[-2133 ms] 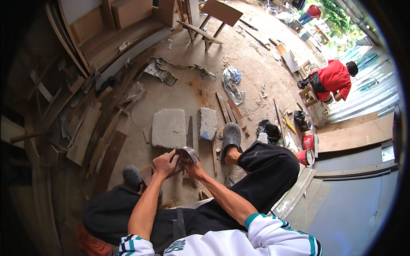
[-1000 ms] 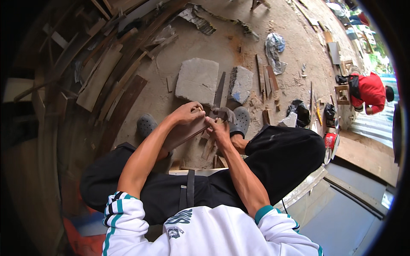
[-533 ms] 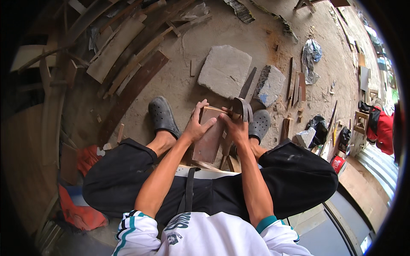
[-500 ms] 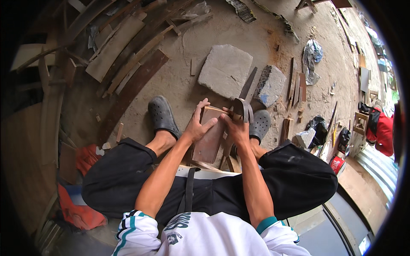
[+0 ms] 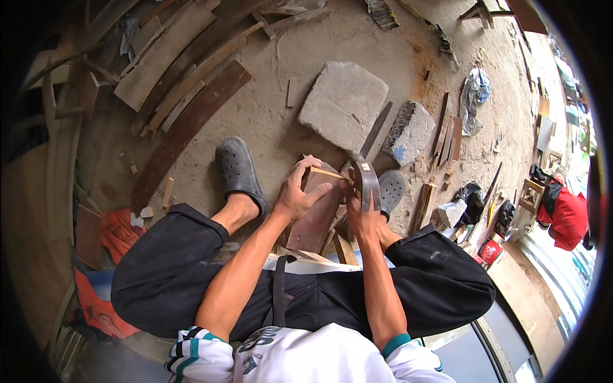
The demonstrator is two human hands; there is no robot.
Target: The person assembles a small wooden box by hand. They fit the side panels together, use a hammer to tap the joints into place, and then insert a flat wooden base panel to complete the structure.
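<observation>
A reddish-brown wooden piece with a pale top edge (image 5: 314, 225) stands upright between my legs. My left hand (image 5: 299, 195) is closed round its left side, thumb across the front face and fingers over the far edge. My right hand (image 5: 359, 207) is at the wood's upper right edge, its fingers wrapped near the head of what looks like a claw hammer (image 5: 366, 182). The hammer's dark curved metal rises above that hand; most of its handle is hidden. Behind it a long dark tapered blade (image 5: 377, 129) lies on the ground.
A concrete slab (image 5: 345, 105) and a smaller rough block (image 5: 408, 133) lie ahead. Planks (image 5: 191, 137) are piled at the left. Wood offcuts (image 5: 447, 137) and a crumpled plastic bag (image 5: 474, 102) lie to the right. Grey clogs (image 5: 239, 167) flank the work.
The hammer head in my right hand has turned, its curved side now facing me more. The wooden piece has tilted slightly, and my left fingers have shifted on its far edge.
</observation>
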